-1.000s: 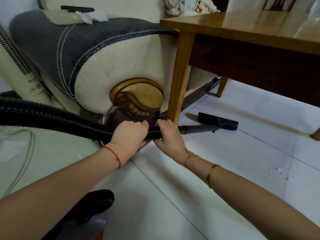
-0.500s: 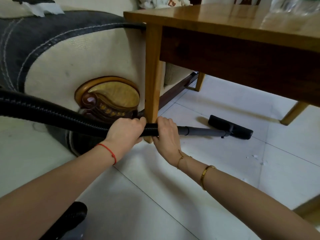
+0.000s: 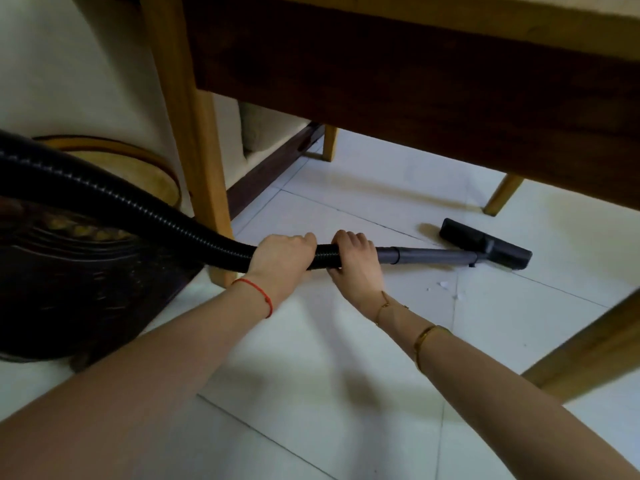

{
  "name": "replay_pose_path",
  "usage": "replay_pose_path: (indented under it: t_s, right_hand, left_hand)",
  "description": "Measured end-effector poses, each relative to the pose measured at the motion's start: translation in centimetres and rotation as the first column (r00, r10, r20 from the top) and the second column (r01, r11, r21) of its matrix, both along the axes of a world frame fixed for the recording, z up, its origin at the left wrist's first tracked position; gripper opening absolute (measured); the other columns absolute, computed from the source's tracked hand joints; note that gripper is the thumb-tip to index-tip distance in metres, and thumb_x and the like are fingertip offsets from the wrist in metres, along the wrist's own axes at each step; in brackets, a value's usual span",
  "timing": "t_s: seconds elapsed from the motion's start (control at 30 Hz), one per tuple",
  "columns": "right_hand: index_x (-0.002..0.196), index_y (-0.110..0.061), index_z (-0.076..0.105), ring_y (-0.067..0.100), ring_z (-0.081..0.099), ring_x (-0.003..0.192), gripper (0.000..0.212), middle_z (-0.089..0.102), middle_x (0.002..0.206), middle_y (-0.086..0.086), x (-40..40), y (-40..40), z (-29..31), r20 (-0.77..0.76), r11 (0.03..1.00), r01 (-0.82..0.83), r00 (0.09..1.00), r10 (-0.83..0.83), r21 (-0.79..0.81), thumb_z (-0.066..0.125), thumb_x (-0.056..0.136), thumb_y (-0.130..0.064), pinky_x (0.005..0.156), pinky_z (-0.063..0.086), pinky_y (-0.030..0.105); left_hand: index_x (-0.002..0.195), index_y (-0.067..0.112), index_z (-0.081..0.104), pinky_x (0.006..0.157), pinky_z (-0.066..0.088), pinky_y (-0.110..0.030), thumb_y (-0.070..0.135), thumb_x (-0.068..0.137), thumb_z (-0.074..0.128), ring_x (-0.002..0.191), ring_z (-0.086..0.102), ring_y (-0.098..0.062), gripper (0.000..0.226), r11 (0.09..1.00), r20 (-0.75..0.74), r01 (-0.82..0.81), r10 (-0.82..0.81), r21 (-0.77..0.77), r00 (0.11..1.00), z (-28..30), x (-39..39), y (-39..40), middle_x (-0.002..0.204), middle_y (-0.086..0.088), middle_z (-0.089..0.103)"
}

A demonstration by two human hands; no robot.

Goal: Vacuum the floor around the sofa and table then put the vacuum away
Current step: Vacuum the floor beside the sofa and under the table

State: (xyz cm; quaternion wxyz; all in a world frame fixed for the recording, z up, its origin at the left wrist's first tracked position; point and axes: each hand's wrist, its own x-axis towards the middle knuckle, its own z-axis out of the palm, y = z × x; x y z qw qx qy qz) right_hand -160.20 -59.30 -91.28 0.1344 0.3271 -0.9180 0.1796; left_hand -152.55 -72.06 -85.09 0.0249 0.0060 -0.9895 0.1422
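The vacuum's black ribbed hose point(image 3: 138, 209) curves in from the left and joins a smooth grey rigid tube point(image 3: 429, 255), which ends in a flat, rectangular black floor nozzle point(image 3: 485, 247) resting on the glossy white floor tiles point(image 3: 311, 375) under the wooden counter point(image 3: 415, 81). The left hand point(image 3: 280, 258) and right hand point(image 3: 356, 261) each wrap a closed grip round the hose end, side by side. Small white scraps point(image 3: 443, 285) lie near the tube. The sofa's carved wooden base point(image 3: 69, 265) sits left.

My one head camera looks forward and down, from low and close, under the table point(image 3: 415, 81) (no second view) toward the floor point(image 3: 346, 358).
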Motion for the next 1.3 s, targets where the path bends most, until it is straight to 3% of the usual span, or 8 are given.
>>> replay_pose_path:
  t_s: [0.23,0.4,0.6,0.77,1.1,1.3]
  right_hand:
    - [0.093,-0.007,0.051,0.020,0.041,0.079,0.021,0.054,0.086,0.007,-3.2,3.5,-0.5,0.116,0.992,-0.104,0.989,0.095,0.075,0.059,0.073,-0.011,0.073,0.036,0.033]
    - [0.095,-0.006,0.051,0.021,0.040,0.076,0.023,0.054,0.085,0.008,-3.3,3.2,-0.6,0.099,0.981,-0.167,0.983,0.157,0.102,0.057,0.073,-0.010,0.071,0.037,0.034]
    - [0.090,-0.006,0.051,0.019,0.039,0.074,0.019,0.054,0.082,0.007,-0.5,-0.5,-0.1,0.049,0.979,-0.204,0.978,0.204,-0.001,0.058,0.072,-0.008,0.067,0.028,0.029]
    - [0.085,-0.007,0.051,0.024,0.046,0.073,0.018,0.055,0.079,0.008,3.1,-4.6,0.5,0.033,0.965,-0.243,0.968,0.247,-0.100,0.062,0.071,-0.009,0.065,0.037,0.036]
    - [0.085,-0.011,0.050,0.020,0.046,0.075,0.018,0.057,0.081,0.006,8.2,-10.3,1.7,-0.009,0.927,-0.345,0.937,0.348,-0.148,0.066,0.075,-0.013,0.067,0.038,0.032]
    - [0.084,-0.011,0.050,0.015,0.039,0.071,0.017,0.057,0.079,0.007,7.6,-9.9,1.3,0.009,0.901,-0.406,0.911,0.412,-0.155,0.064,0.076,-0.010,0.066,0.027,0.026]
  left_hand:
    - [0.118,0.010,0.046,0.067,0.039,-0.030,0.024,0.092,0.054,0.093,0.065,-0.025,0.031,0.999,0.043,0.003,-0.005,0.049,0.999,-1.7,-2.7,2.8,0.107,-0.006,0.065]
    - [0.118,0.010,0.045,0.065,0.036,-0.030,0.027,0.092,0.055,0.093,0.066,-0.023,0.032,0.999,0.044,0.000,-0.001,0.036,0.999,-1.8,-2.4,2.4,0.107,-0.005,0.065]
    - [0.114,0.012,0.044,0.063,0.035,-0.030,0.029,0.093,0.052,0.089,0.065,-0.021,0.028,1.000,0.027,-0.015,0.015,0.001,1.000,-0.4,0.8,-0.7,0.104,-0.002,0.064]
    - [0.111,0.014,0.045,0.060,0.038,-0.029,0.032,0.094,0.050,0.085,0.066,-0.021,0.025,0.998,-0.011,-0.051,0.051,-0.027,0.999,1.3,5.0,-3.9,0.099,-0.001,0.064]
    - [0.110,0.016,0.046,0.059,0.040,-0.028,0.039,0.093,0.049,0.082,0.067,-0.019,0.028,0.991,-0.012,-0.124,0.123,-0.051,0.992,2.9,11.0,-8.8,0.096,0.001,0.065]
    - [0.113,0.015,0.046,0.061,0.040,-0.028,0.035,0.093,0.050,0.084,0.067,-0.020,0.028,0.986,0.024,-0.165,0.165,-0.031,0.986,2.2,10.7,-8.6,0.099,0.000,0.065]
